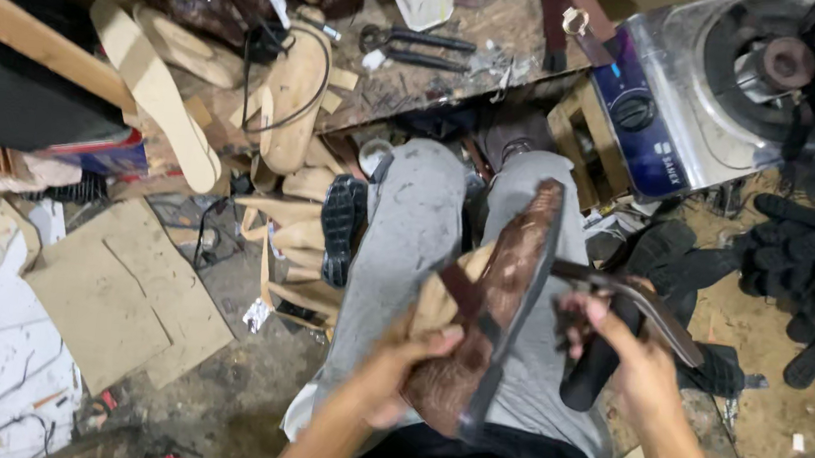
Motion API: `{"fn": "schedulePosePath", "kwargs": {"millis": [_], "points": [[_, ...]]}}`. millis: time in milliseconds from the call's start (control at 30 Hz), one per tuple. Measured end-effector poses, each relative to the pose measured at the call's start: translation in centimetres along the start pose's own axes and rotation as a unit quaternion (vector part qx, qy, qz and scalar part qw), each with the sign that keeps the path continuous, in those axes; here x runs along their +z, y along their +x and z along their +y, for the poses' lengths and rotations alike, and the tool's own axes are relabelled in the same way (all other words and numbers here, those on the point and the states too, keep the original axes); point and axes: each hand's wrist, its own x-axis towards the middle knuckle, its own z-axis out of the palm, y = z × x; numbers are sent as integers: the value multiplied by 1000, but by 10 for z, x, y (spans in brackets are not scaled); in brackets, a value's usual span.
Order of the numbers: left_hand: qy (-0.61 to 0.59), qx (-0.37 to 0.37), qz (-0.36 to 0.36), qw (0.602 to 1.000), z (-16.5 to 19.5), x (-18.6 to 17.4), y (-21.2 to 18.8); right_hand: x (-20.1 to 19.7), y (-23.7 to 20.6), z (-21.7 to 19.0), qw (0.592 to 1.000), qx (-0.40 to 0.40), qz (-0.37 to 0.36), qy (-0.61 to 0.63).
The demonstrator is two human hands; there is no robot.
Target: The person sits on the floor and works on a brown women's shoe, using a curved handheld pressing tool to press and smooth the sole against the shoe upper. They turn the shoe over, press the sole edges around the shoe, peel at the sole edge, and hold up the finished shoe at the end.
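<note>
A brown textured shoe sole (pixel 500 298) rests lengthwise on my lap, over grey trousers (pixel 406 249). My left hand (pixel 404 368) grips the near end of this sole from the left. A dark brown strap (pixel 639 306) runs from the sole out to the right. My right hand (pixel 620 354) holds that strap, with a black rounded tool handle (pixel 593 371) just under the fingers. Whether the right hand also grips the handle is unclear.
Pale insoles (pixel 156 95) and a wooden shoe last (pixel 293 98) lie on the cluttered bench at the upper left. A silver and blue stove (pixel 710 89) stands at the upper right. Black rubber pieces (pixel 807 268) lie right, cardboard sheets (pixel 123 291) left, scissors (pixel 415 46) on the bench.
</note>
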Motion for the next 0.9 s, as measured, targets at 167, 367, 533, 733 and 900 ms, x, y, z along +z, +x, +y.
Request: {"fn": "schedulePosePath", "kwargs": {"millis": [167,367,533,733,900], "points": [[131,291,-16,948,79,-2,34,-3,0,4,995,-33,61,-75],[269,495,163,810,97,18,104,-85,-11,-29,974,-212,-17,-77],[190,378,192,886,101,17,116,-93,-20,-10,880,-446,122,-114],[232,406,207,860,111,20,120,17,17,20,933,-139,21,-332],[219,374,211,876,107,19,121,51,-3,-13,897,-435,-49,62]]}}
